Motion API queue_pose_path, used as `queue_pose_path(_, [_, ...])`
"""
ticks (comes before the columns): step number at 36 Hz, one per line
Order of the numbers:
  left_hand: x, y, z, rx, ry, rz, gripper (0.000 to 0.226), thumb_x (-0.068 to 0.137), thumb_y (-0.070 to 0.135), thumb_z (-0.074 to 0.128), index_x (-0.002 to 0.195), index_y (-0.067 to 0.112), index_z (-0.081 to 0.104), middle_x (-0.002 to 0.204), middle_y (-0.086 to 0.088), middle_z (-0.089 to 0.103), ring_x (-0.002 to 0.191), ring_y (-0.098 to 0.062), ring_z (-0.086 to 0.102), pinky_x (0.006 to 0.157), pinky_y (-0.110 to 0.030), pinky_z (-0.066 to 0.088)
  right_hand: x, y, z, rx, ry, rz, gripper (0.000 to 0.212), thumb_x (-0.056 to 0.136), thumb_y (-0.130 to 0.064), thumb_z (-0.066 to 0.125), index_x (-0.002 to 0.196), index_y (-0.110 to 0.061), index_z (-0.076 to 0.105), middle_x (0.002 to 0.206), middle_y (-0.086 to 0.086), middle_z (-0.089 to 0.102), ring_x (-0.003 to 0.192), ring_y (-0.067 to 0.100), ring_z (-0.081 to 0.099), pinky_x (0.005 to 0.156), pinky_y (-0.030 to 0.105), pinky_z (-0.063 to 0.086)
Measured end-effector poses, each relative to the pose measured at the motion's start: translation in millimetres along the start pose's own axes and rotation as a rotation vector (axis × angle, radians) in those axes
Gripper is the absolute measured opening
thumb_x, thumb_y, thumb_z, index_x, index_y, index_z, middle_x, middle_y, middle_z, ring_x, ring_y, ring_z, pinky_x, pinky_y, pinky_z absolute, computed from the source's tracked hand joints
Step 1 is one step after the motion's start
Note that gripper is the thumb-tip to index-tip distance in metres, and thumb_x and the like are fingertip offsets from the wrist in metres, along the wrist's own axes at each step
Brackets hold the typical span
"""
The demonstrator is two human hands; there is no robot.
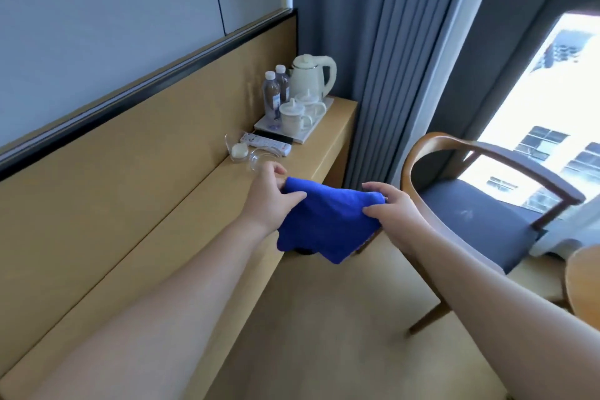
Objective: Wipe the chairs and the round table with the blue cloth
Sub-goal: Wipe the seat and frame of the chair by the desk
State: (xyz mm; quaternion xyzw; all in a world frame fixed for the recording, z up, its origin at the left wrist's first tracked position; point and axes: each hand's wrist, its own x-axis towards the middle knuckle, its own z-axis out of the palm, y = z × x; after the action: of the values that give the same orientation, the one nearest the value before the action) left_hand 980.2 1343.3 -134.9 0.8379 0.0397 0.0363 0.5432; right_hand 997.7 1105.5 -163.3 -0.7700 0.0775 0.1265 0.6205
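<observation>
Both hands pinch the cloth point(324, 221) in mid-air, left hand point(272, 195) and right hand point(393, 208) at opposite top corners (it hangs between them). The chair point(480, 211) stands just right, nearest the right hand.

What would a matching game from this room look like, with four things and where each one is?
Things:
1. blue cloth
2. kettle
3. chair
4. remote control

Places:
A. on the white tray at the far end of the desk
B. held in the air by the left hand and right hand
C. lying flat on the desk, in front of the tray
D. on the floor beside the window

Pairs: 1-B, 2-A, 3-D, 4-C
</observation>
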Motion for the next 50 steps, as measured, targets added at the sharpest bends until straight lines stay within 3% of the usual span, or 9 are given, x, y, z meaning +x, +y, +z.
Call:
queue_pose_path(3, [-3, 20, 41, -0.015, -0.074, 0.042, 0.044, 0.079, 0.017, 0.071, 0.106, 0.036, 0.043, 0.079, 0.002, 0.066, 0.064, -0.002, 0.057, 0.059, -0.017, 0.042, -15, 4, -47, -0.118, -0.076, -0.031, 0.058, 0.069, -0.007, 0.079, 0.115, -0.036, 0.06, 0.113, -0.002, 0.06, 0.097, 0.017, 0.064, 0.076, 0.032, 0.059])
queue_pose_path(7, [-13, 48, 108, -0.033, -0.24, 0.102, 0.044, 0.077, 0.004, 0.067, 0.103, 0.038, 0.056, 0.094, 0.007, 0.065, 0.082, -0.009, 0.06, 0.071, -0.018, 0.046, -33, 17, -108, -0.549, -0.086, -0.106, 0.063, 0.065, -0.022, 0.082, 0.121, -0.038, 0.058, 0.12, -0.005, 0.049, 0.098, 0.014, 0.057, 0.075, 0.028, 0.056])
queue_pose_path(12, [-31, 80, 190, 0.053, -0.299, 0.121, 0.048, 0.073, -0.003, 0.066, 0.106, 0.031, 0.059, 0.104, 0.007, 0.063, 0.096, -0.009, 0.059, 0.073, -0.011, 0.044, -56, 47, -195, -0.76, -0.097, -0.052, 0.073, 0.061, -0.039, 0.084, 0.127, -0.038, 0.053, 0.125, -0.004, 0.03, 0.101, 0.015, 0.046, 0.079, 0.021, 0.042])
queue_pose_path(17, [-48, 115, 261, 0.123, -0.245, 0.237, 0.032, 0.078, 0.002, 0.066, 0.097, 0.027, 0.062, 0.091, 0.014, 0.063, 0.086, -0.003, 0.06, 0.064, -0.001, 0.041, -75, 65, -270, -0.785, 0.157, -0.099, 0.038, 0.08, -0.019, 0.073, 0.116, -0.026, 0.063, 0.126, 0.003, 0.035, 0.095, 0.013, 0.043, 0.081, 0.022, 0.038])
queue_pose_path(23, [-51, 151, 315, 0.248, -0.237, 0.33, 0.01, 0.088, 0.019, 0.064, 0.087, 0.027, 0.058, 0.085, 0.012, 0.055, 0.076, -0.008, 0.057, 0.056, -0.007, 0.04, -94, 54, -340, -0.89, 0.216, -0.212, 0.011, 0.089, -0.024, 0.064, 0.1, -0.024, 0.061, 0.109, -0.004, 0.051, 0.102, 0.015, 0.05, 0.088, 0.033, 0.048])
queue_pose_path(27, [-37, 171, 332, 0.312, -0.314, 0.382, 0.005, 0.091, 0.025, 0.06, 0.093, 0.023, 0.056, 0.102, 0.003, 0.047, 0.087, -0.013, 0.054, 0.072, -0.019, 0.048, -90, 50, -375, -0.76, 0.188, -0.186, 0.01, 0.092, -0.021, 0.061, 0.101, -0.023, 0.057, 0.092, -0.003, 0.06, 0.089, 0.015, 0.058, 0.079, 0.03, 0.049])
queue_pose_path(32, [-19, 180, 351, 0.222, -0.479, 0.302, 0.005, 0.096, 0.031, 0.051, 0.093, 0.032, 0.047, 0.086, 0.002, 0.059, 0.076, -0.015, 0.061, 0.059, -0.02, 0.046, -69, 64, -397, -0.455, 0.289, -0.18, 0.023, 0.091, -0.019, 0.063, 0.108, -0.026, 0.05, 0.091, -0.006, 0.059, 0.082, 0.011, 0.059, 0.063, 0.019, 0.044])
queue_pose_path(44, [77, 156, 422, 0.163, -0.536, 0.199, 0.028, 0.089, 0.036, 0.059, 0.111, 0.032, 0.042, 0.095, 0.004, 0.059, 0.084, -0.01, 0.062, 0.069, -0.027, 0.054, 30, 66, -424, -0.463, 0.401, -0.109, 0.007, 0.086, -0.025, 0.063, 0.088, -0.026, 0.057, 0.081, -0.002, 0.061, 0.077, 0.017, 0.061, 0.059, 0.026, 0.046])
queue_pose_path(50, [133, 160, 458, 0.127, -0.519, 0.188, 0.029, 0.086, 0.034, 0.064, 0.106, 0.034, 0.043, 0.093, 0.007, 0.058, 0.082, -0.009, 0.062, 0.065, -0.029, 0.057, 90, 48, -421, -0.441, 0.292, -0.025, 0.027, 0.082, -0.032, 0.072, 0.102, -0.019, 0.058, 0.09, 0.003, 0.064, 0.083, 0.021, 0.064, 0.075, 0.041, 0.058])
